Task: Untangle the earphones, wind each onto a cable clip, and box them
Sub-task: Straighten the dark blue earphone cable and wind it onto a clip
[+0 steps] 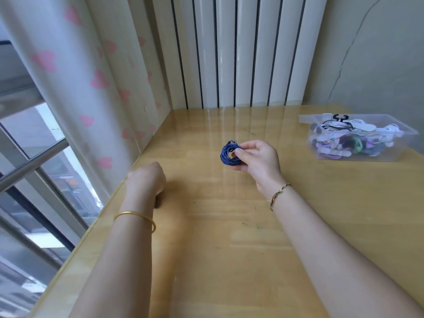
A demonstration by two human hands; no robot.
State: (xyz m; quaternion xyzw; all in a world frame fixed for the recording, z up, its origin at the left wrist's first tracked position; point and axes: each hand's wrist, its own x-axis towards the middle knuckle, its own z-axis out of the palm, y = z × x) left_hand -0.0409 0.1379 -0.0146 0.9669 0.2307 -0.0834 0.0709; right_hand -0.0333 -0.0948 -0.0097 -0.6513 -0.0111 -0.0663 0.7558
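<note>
The table (229, 249) has bare wood across its middle and near side. Its left edge runs beside a heart-print curtain (91, 88), and its far edge meets a ribbed radiator (229, 53). A clear box (390, 154) of wound earphones sits at the far right. Over the table's middle, the right hand (259, 161) pinches a coiled blue earphone (229, 153) between thumb and fingertips (243, 152). The left hand (146, 180) rests knuckles-up near the left edge, fingers curled under. Whether it holds anything cannot be told.
</note>
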